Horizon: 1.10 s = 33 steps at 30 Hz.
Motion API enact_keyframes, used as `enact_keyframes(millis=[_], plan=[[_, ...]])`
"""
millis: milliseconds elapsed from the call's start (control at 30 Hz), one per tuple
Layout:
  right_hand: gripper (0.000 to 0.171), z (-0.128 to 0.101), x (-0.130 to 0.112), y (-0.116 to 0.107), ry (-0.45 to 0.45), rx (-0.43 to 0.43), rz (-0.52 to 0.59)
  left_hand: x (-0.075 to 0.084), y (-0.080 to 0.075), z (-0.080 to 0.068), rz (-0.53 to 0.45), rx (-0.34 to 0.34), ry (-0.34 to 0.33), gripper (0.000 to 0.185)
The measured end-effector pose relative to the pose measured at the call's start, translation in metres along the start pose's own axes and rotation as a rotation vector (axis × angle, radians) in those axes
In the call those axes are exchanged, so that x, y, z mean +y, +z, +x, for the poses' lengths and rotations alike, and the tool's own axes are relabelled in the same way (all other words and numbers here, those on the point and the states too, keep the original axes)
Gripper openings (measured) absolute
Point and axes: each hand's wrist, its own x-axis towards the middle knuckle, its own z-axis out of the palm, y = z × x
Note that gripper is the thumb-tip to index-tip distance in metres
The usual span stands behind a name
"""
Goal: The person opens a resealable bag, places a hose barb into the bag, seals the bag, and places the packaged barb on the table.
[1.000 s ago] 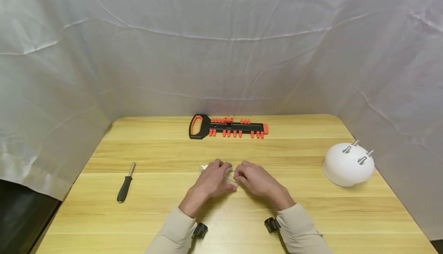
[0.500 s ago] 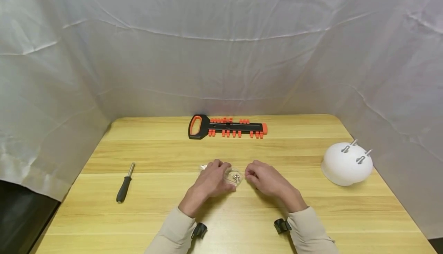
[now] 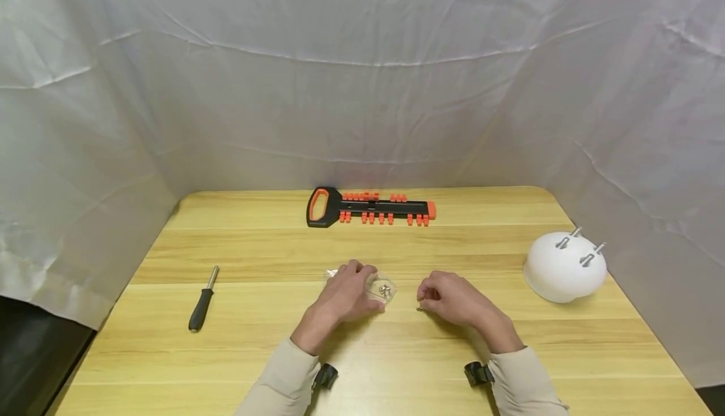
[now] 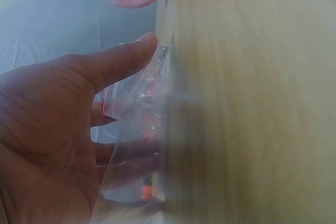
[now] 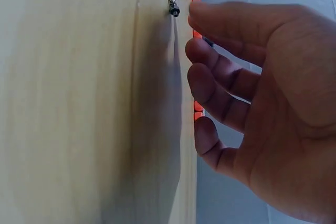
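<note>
My left hand arches over a clear zip bag on the table, with thumb and fingertips gripping its sides. Several small shiny metal pieces lie inside the bag near its right end. To the right, my right hand hovers low with fingers loosely bent and nothing between them. A small metal piece like a screw rests on the tabletop just off its thumb and index fingertips. The left wrist view shows the bag's plastic between the left thumb and fingers.
A black rack with orange clips and handle lies at the back. A black-handled screwdriver is on the left. A white rounded piece with two metal prongs stands on the right. Grey sheeting encloses the wooden table.
My right hand has drawn back from the bag to the right, and a small metal piece now lies on the table by its fingertips. The left hand stays at the bag.
</note>
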Motion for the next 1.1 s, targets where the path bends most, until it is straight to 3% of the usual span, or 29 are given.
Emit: enact_keyframes(millis=[233, 733, 1100], plan=[[0.007, -0.002, 0.003, 0.001, -0.024, -0.045, -0.005, -0.001, 0.001, 0.0, 0.002, 0.001, 0.006, 0.07], [0.01, -0.003, 0.002, 0.002, -0.023, -0.036, -0.04, 0.0, -0.001, 0.0, -0.002, -0.002, -0.005, 0.071], [0.005, 0.015, -0.012, 0.006, -0.024, 0.051, -0.007, 0.001, -0.001, -0.001, -0.007, -0.004, -0.008, 0.072]])
